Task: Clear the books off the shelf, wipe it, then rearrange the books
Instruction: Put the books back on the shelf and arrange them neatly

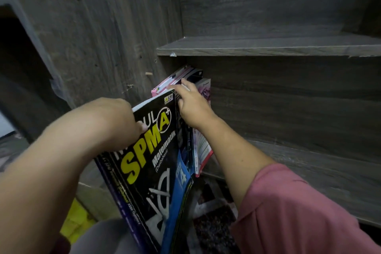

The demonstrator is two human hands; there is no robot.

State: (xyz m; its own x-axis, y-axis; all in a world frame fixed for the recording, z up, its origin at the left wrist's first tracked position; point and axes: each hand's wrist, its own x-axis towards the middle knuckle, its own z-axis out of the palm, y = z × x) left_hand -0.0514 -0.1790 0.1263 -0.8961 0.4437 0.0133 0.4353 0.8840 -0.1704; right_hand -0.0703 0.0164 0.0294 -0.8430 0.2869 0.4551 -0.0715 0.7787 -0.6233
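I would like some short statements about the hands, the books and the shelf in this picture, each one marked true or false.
1. The left hand grips a black book lettered "SPM". True.
2. The right hand lies on the floor. False: it touches the tops of the shelved books.
3. The black book's cover reads "Sains". False: it reads "Matematik".
4. The shelved books stand below a shelf board. True.
5. The right arm's sleeve is green. False: it is pink.
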